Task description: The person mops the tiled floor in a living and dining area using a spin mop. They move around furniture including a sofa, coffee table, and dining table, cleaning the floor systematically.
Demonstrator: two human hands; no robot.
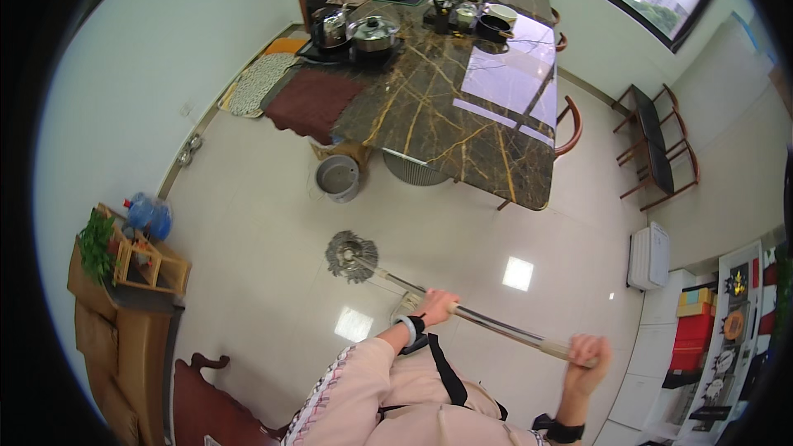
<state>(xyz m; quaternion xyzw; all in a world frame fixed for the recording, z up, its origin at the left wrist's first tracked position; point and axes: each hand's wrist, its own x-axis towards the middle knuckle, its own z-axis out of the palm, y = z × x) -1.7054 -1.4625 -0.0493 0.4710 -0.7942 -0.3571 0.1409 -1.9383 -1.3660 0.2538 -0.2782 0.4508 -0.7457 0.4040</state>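
A mop with a metal pole point(499, 325) slants across the view, its round head of grey strings point(352, 256) down on the pale tiled floor. Around the middle of the pole my left hand point(438, 306) is closed. My right hand point(588, 353) grips the light-coloured handle at the upper end, at the right. Both wrists wear black bands, and a pale ring also sits on the left one. Under the near edge of the marble table, a grey bucket point(337, 178) stands on the floor beyond the mop head.
A dark marble-topped table point(427, 105) bears pots and a kettle. Leather sofa point(145, 359) and wooden rack point(155, 272) stand left, a dark red covered seat point(204, 409) lower left. Chairs point(650, 142), a white lidded bin point(648, 257) and white cabinets point(650, 344) line the right.
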